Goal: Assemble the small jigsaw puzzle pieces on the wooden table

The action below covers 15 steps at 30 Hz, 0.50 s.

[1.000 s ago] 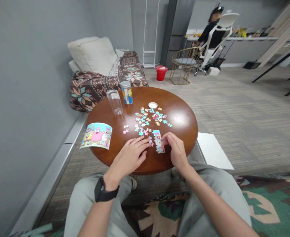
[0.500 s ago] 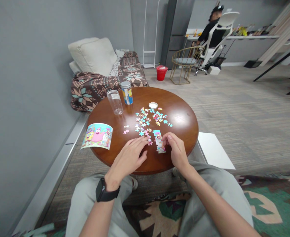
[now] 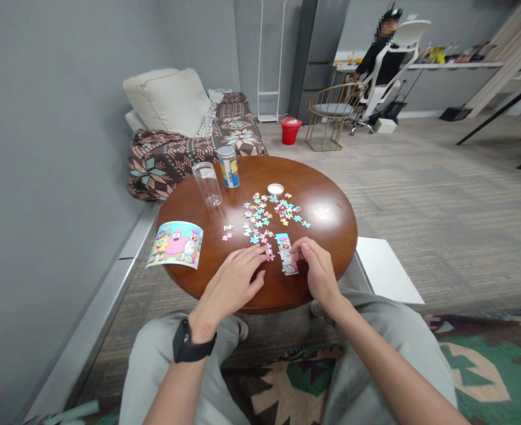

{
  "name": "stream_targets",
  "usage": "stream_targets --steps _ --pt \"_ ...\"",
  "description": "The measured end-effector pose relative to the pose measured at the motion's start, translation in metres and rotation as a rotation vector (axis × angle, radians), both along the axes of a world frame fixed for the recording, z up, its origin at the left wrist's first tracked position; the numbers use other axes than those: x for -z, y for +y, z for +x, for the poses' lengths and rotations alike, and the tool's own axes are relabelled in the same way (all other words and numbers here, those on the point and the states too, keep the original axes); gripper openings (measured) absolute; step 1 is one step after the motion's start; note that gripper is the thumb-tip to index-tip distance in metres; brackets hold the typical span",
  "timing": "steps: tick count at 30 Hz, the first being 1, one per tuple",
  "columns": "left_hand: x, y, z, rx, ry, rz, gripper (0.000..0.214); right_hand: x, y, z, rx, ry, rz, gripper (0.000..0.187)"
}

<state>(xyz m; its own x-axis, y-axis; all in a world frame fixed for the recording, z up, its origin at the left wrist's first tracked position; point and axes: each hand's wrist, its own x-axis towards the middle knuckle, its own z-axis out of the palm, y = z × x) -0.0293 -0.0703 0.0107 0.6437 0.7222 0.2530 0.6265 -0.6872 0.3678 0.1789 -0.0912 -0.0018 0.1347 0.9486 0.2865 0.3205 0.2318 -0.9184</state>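
My left hand (image 3: pixel 238 277) lies palm down with its fingers stretched out, its fingertips touching or very near a small pinkish joined bit of jigsaw puzzle (image 3: pixel 270 253). Just right of that bit is an upright strip of joined puzzle pieces (image 3: pixel 286 255) with a cartoon figure on it. My right hand (image 3: pixel 316 265) is curled closed at the strip's right edge, fingertips over or against it; whether anything is inside the fingers is hidden. Loose puzzle pieces (image 3: pixel 256 219) are scattered beyond both hands. A curved picture sheet (image 3: pixel 174 243) of cartoon characters rests at the table's left edge.
The round brown table (image 3: pixel 322 183) also holds a clear jar (image 3: pixel 208 184), a printed can (image 3: pixel 228 168) and a round lid (image 3: pixel 275 189). Two pieces (image 3: pixel 227 236) lie apart at left. Beyond are a covered couch (image 3: pixel 238 127), a red bin (image 3: pixel 290 131) and a seated person (image 3: pixel 373 56).
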Motion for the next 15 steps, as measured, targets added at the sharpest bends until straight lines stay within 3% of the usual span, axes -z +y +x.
stream_targets --steps 15 --pt "0.0027 -0.0002 -0.0003 -0.002 -0.009 0.011 0.034 -0.0015 -0.0005 0.0008 -0.012 -0.052 -0.008 0.035"
